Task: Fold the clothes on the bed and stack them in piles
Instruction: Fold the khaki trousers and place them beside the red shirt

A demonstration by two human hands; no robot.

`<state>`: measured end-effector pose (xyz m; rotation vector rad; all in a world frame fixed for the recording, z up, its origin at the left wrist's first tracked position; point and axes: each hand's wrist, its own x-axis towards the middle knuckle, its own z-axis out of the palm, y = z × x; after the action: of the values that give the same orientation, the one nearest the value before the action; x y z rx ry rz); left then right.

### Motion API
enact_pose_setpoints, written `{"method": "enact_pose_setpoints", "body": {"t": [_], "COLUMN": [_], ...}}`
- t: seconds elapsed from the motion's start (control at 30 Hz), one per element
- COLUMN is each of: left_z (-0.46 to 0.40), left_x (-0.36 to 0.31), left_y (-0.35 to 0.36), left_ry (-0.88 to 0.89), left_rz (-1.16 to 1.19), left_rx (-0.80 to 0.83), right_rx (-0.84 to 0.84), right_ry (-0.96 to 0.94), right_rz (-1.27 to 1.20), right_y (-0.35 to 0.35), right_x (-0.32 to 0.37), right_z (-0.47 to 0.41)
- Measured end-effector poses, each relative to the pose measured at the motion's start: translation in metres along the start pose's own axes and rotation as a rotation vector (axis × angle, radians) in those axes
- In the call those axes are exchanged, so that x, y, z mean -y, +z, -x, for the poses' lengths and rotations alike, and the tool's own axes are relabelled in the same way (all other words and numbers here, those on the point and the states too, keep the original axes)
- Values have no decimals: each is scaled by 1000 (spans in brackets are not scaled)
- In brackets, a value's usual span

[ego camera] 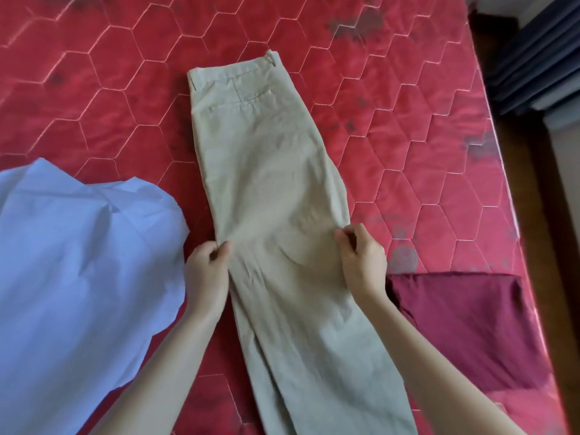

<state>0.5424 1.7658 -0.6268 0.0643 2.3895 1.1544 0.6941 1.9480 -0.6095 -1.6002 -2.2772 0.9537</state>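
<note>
The khaki trousers (pixel 276 196) lie lengthwise on the red quilted bed (pixel 423 158), folded leg over leg, waistband at the far end and the leg ends running out of view at the near edge. The left hand (pixel 207 274) pinches the left edge of the cloth between thumb and curled fingers (pixel 224 248); the right hand (pixel 364 262) pinches the right edge in the same way, at about mid-length. The fabric appears to be light woven cotton: soft, limp and prone to creasing, with low slip on the quilting. Take hold at both side edges together so the layers stay aligned. A pale blue shirt (pixel 78 277) lies unfolded to the left; a folded maroon garment (pixel 470 324) lies to the right.
</note>
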Motion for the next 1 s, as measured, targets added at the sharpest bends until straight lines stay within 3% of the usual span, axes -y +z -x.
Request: {"method": "enact_pose_setpoints", "body": {"t": [0.1, 0.17, 0.23, 0.47, 0.7, 0.77, 0.87, 1.0], "left_z": [-2, -2, -1, 25, -15, -18, -12, -21], "left_x": [13, 13, 13, 25, 29, 24, 6, -20], "left_y": [2, 4, 6, 3, -32, -38, -27, 12], "left_ry": [-81, -88, -80, -97, -150, -66, 260, 651], "left_rz": [-85, -136, -130, -67, -47, -263, -487, -692], "left_rx": [-25, -50, -59, 98, -7, -37, -96, 86], "right_rx": [134, 106, 45, 170, 288, 251, 102, 146], "right_ry": [12, 26, 76, 243, 214, 230, 322, 254], "right_rz": [164, 193, 169, 128, -113, -146, -310, -479], "right_y": [10, 15, 16, 9, 29, 36, 31, 25], "right_x": [-14, -22, -23, -25, 6, 12, 8, 3], "right_z": [11, 17, 19, 26, 56, 59, 38, -2]}}
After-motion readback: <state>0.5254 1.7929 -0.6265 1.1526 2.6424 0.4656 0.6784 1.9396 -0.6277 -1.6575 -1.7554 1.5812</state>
